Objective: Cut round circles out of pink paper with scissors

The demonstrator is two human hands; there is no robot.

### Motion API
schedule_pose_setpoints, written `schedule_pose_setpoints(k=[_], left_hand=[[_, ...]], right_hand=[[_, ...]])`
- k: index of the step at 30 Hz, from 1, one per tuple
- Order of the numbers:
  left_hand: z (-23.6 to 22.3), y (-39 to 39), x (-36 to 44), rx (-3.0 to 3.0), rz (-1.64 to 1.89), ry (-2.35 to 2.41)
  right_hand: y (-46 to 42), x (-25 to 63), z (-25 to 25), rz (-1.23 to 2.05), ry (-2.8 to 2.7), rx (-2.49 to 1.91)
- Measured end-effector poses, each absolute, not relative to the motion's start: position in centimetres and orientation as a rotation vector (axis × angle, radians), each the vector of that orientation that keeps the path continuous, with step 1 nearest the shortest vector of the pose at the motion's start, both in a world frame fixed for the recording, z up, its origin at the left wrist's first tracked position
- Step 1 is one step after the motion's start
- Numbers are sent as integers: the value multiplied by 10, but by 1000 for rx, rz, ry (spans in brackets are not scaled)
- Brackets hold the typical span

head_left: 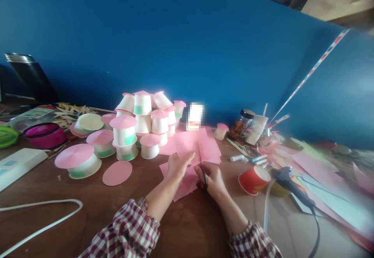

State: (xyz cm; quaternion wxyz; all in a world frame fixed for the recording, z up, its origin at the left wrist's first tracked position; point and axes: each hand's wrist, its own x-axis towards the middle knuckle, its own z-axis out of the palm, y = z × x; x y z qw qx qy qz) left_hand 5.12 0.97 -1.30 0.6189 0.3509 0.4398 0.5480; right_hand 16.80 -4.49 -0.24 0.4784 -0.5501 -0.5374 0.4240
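Observation:
Between my hands lies pink paper (189, 143), one sheet raised a little above others on the brown table. My left hand (177, 166) grips the near left part of that sheet, thumb on top. Dark-handled scissors (205, 177) are in my right hand (213, 178), its fingers around the handles. Their blades point away from me and meet the pink paper. More pink sheets (214, 149) lie underneath and behind. To the left, a cut pink paper oval (117, 173) rests flat on the table.
Several white paper cups with pink paper tops (124, 127) stand stacked at left. A red paper cup (254, 180) lies tipped at right, beside a glue gun (295, 186) with its cord. A lidded jar (242, 122) and pens stand behind. A white cable (43, 230) crosses the front left.

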Motion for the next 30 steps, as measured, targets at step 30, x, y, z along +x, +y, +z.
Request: schedule_pose_setpoints(k=[30], left_hand=[[-20,13,47,925,1200,1094]], right_hand=[[-45,172,-4,955,-1369,-1352]])
